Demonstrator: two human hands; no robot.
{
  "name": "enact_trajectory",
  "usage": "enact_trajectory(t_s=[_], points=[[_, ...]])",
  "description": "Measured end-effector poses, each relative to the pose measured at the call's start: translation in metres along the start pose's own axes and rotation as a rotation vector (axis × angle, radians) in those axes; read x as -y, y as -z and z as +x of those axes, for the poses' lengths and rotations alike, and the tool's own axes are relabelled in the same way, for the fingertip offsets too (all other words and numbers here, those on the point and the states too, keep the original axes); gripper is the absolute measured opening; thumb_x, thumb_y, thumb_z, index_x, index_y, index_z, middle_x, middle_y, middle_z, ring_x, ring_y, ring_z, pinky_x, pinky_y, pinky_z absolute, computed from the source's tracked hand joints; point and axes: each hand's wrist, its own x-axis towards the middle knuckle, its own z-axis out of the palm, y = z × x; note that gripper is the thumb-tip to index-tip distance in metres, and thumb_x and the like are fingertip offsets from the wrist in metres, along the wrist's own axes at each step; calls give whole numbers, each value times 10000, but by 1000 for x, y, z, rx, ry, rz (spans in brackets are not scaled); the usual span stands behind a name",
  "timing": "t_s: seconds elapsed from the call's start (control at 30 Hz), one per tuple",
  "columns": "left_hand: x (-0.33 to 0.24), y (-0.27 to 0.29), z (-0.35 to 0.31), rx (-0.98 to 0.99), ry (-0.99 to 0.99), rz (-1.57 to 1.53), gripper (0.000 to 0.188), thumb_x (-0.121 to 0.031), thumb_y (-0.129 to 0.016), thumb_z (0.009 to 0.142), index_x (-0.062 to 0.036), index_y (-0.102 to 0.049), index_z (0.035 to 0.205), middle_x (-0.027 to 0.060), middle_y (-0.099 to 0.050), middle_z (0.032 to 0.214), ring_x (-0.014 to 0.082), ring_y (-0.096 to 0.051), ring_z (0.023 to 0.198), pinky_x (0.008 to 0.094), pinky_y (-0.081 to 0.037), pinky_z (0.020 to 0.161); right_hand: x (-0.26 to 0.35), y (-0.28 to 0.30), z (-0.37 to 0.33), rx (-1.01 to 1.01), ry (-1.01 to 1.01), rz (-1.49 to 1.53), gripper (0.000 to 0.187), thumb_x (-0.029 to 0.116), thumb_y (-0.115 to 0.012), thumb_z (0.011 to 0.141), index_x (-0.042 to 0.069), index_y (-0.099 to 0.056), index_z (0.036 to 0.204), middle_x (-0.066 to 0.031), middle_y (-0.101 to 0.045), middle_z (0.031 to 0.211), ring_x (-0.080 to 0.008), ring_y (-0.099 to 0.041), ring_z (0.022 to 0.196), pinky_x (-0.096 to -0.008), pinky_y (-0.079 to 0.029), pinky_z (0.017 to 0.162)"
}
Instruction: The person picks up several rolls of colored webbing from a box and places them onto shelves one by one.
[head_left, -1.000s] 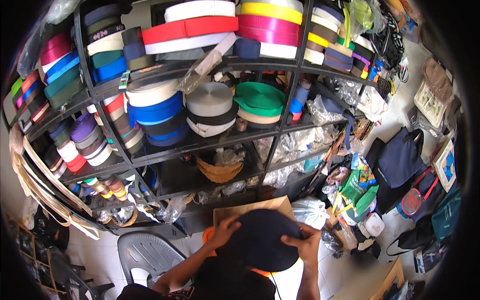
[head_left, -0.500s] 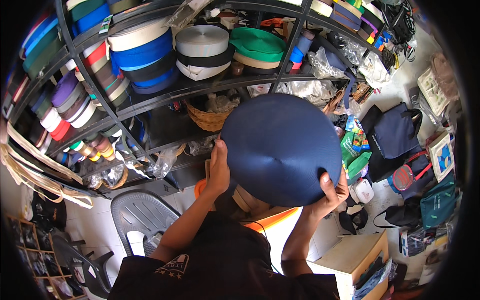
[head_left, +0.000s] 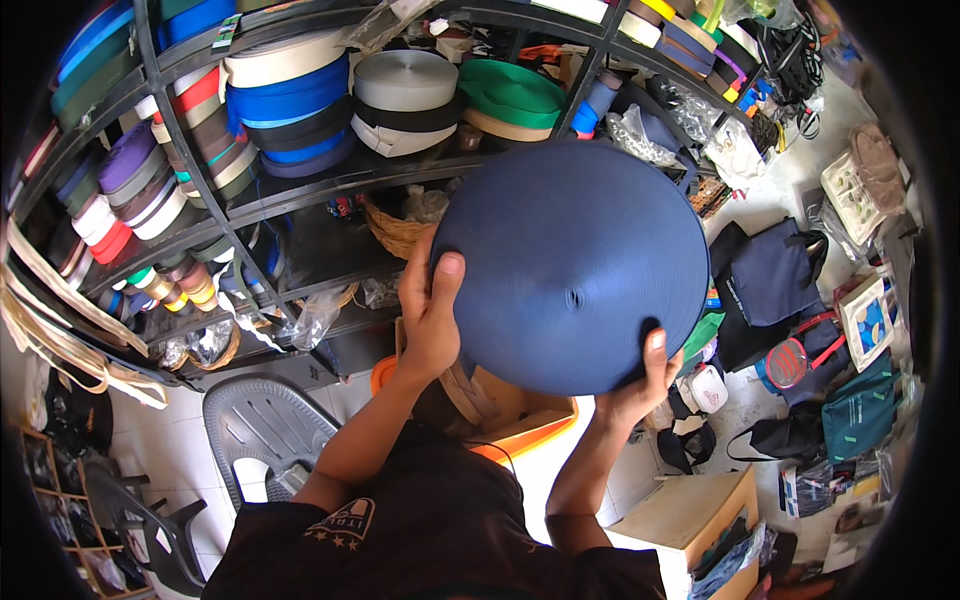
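While a second ago the navy roll (head_left: 560, 230) hid most of the cardboard box (head_left: 530, 405), it is now raised clear of it, in front of the shelf (head_left: 310, 250), its round face and small centre hole in full view. The left hand (head_left: 428, 320) grips its left edge, thumb against the face; the right hand (head_left: 648, 385) clasps its lower right edge, thumb on top, most fingers hidden behind. Whether its upper rim touches the shelf, I can't tell. Before the shelf's left part stands a grey chair (head_left: 265, 420), with open tiled floor (head_left: 150, 430) on its left. On the shelf, a wicker basket (head_left: 392, 232) holds clear plastic (head_left: 425, 205); before the shelf's middle, the box holds curved brown pieces (head_left: 465, 395); out from the shelf's right end, a wooden case (head_left: 680, 500) contains plastic packets (head_left: 730, 565).
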Motion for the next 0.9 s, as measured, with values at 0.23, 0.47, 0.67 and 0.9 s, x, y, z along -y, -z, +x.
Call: enact_trajectory(t_s=[0.23, 0.47, 0.67, 0.9], points=[[-21, -13, -3, 96, -65, 13, 457, -259, -484, 1000, 33, -449, 1349, 106, -557, 1233, 154, -514, 1131, 291, -373, 1000, 0, 23, 1, -14, 36, 71, 568, 222, -728, 808, -47, -493, 1249, -192, -586, 1134, -297, -624, 964, -443, -553, 823], [-15, -29, 0, 127, -145, 108, 509, -273, -385, 1043, 24, -333, 1453, 149, -422, 1453, 217, -397, 1335, 335, -277, 1113, -21, -18, -16, -63, -87, 285, 562, 356, -611, 918, -32, -476, 1302, -154, -573, 1233, -280, -579, 1091, -411, -470, 951], [18, -35, -9, -34, -84, 226, 573, -346, -362, 1044, 5, -259, 1484, 170, -320, 1503, 261, -317, 1382, 365, -225, 1137, -50, -46, -3, -82, -197, 302, 526, 350, -545, 964, -30, -472, 1320, -158, -567, 1265, -281, -570, 1125, -417, -455, 985], [46, -17, 35, -194, -210, 615, 591, -286, -480, 1003, 37, -268, 1450, 230, -317, 1273, 352, -367, 1223, 425, -296, 1063, -102, -81, 28, -107, -341, 325, 432, 288, -531, 972, -31, -526, 1263, -138, -607, 1211, -268, -603, 1080, -399, -474, 969]])
